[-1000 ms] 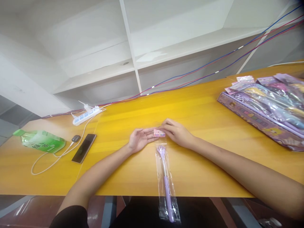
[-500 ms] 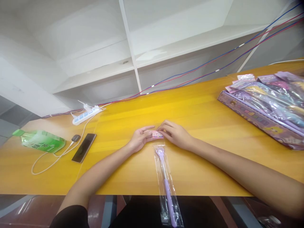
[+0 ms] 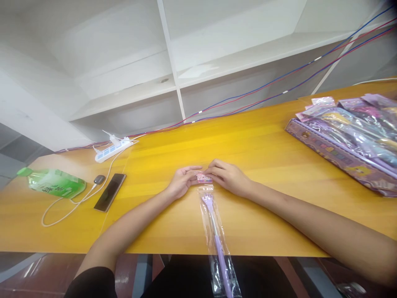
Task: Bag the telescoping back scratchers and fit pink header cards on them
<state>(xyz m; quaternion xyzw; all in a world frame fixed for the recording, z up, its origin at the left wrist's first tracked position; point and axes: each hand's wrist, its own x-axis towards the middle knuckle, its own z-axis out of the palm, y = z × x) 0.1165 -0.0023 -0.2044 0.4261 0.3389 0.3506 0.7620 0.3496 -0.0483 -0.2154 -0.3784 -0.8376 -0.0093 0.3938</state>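
A purple back scratcher (image 3: 219, 244) with a claw-shaped head lies in a long clear plastic bag (image 3: 204, 215), its handle end hanging past the table's front edge. At the top of the bag is a small pink printed header card (image 3: 204, 178). My left hand (image 3: 182, 181) pinches the card's left side between thumb and fingers. On the card's right and upper edge, my right hand (image 3: 228, 177) has its fingertips closed. The fingers partly cover the card's edges.
To the right stands a purple printed box (image 3: 335, 159) heaped with bagged scratchers (image 3: 356, 124). On the left are a green-capped bottle (image 3: 52, 182), a phone (image 3: 110, 192), a white cable, a charger (image 3: 99, 179) and a power strip (image 3: 114, 150). Blue and red wires run along the back.
The header card and the bag's top have shifted slightly left and tilted a little between my fingers. Both hands stay at nearly the same place.
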